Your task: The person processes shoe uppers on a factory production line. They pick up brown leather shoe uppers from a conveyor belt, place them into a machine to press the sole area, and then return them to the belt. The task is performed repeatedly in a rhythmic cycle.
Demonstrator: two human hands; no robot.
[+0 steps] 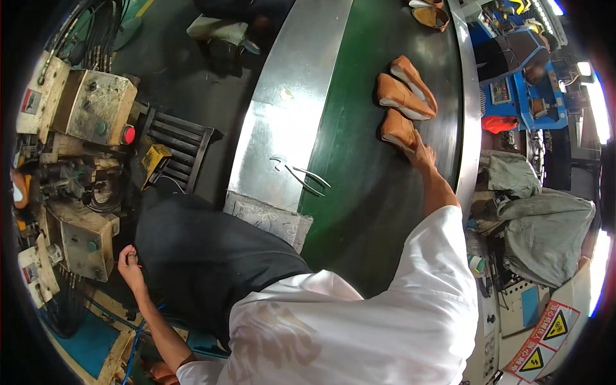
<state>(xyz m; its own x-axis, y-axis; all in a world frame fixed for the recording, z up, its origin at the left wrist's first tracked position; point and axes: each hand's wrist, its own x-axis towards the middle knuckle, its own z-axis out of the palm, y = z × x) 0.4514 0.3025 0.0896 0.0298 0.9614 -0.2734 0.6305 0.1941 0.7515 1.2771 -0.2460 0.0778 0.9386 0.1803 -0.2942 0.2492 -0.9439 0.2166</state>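
Observation:
My right hand point(420, 154) reaches out over the green-and-dark conveyor belt point(359, 115) and grips the near end of a tan shoe point(396, 128). Right beyond it, touching or nearly so, lie two more tan shoes point(404, 96), side by side. My left hand point(130, 264) hangs low at the left, beside a worn control box point(80, 244). Its fingers are curled in, and whatever they hold, if anything, is too small to make out. Metal pincers point(308, 178) lie with handles spread across the edge of the steel ledge point(276, 122).
A machine with a red button point(128, 135) stands at the left, near a dark slatted stool point(179, 149). A grey patterned pad point(269, 218) covers the ledge's near end. More shoes point(431, 16) sit farther up the belt. Grey cloth point(545, 234) drapes equipment at the right.

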